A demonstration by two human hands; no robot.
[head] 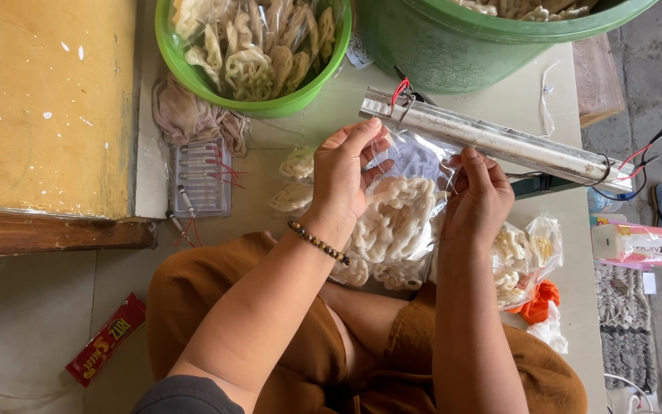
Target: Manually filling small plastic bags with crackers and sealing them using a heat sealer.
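Head view: nearest the camera sit the person's knees in brown cloth, with both forearms reaching forward over them. The left hand (346, 172) and right hand (478, 195) are each closed in a pinch on the top corners of a clear plastic bag (396, 230) of pale curly crackers, which hangs between the 2 hands just in front of the long metal sealer bar (499, 142) near the far edge of the surface (568, 253). Judging by this, the bag mouth wants pulling flat and taut (no creases) and laid square to the bar.
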